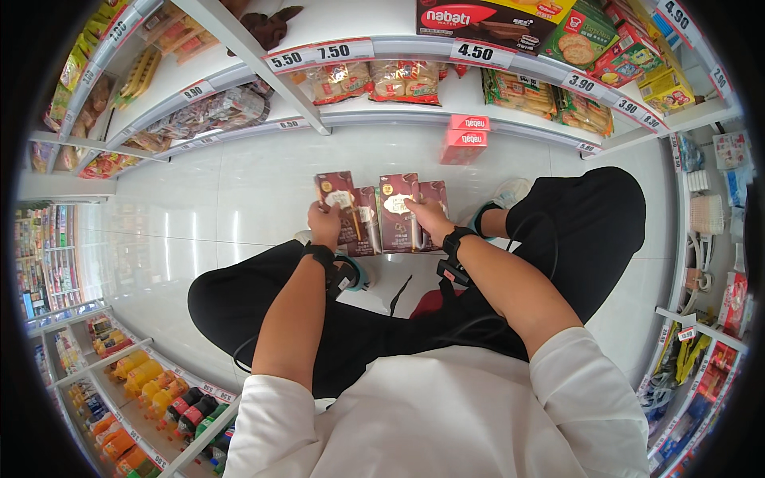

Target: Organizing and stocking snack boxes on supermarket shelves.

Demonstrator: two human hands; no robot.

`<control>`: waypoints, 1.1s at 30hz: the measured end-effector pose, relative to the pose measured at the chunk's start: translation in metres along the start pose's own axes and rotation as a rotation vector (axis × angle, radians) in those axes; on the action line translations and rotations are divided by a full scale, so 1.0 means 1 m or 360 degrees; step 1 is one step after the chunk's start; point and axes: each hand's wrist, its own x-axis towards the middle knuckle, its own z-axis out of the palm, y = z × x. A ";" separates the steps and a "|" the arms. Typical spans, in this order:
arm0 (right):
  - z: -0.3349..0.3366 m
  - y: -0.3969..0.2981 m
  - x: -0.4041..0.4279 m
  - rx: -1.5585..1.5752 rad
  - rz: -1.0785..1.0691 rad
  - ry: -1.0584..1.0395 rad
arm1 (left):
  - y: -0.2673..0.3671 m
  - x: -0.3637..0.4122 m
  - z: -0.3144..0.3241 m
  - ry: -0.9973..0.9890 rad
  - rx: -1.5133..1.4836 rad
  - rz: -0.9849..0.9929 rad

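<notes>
My left hand (324, 224) grips a brown box of chocolate biscuit sticks (336, 190), tilted a little, at the left of a group of like boxes. Beside it another brown box (366, 206) is partly covered. My right hand (431, 220) holds an upright brown box (398, 209) by its right side, with the thumb on its front. One more brown box (434, 190) shows behind the right hand. Slivers of green show between the boxes. Whether the rear boxes are held or rest on the floor, I cannot tell.
Two red Nabati boxes (464, 147) stand on the tiled floor (269, 155) before the lower snack shelf (382, 119). Packaged biscuits fill the shelves ahead. Drink bottles (143, 376) line the left shelf; household goods (707, 214) hang at right. My bent legs flank the boxes.
</notes>
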 end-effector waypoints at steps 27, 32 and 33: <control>0.010 0.017 0.002 0.0078 -0.0079 -0.0006 | 0.036 -0.052 0.078 -0.0646 -0.0336 -0.0161; 0.003 0.030 0.016 0.0270 0.0020 -0.0112 | 0.033 -0.045 0.091 -0.0842 -0.0664 -0.0346; 0.004 0.027 0.014 0.0271 0.0019 -0.0118 | 0.034 -0.045 0.087 -0.0835 -0.0670 -0.0369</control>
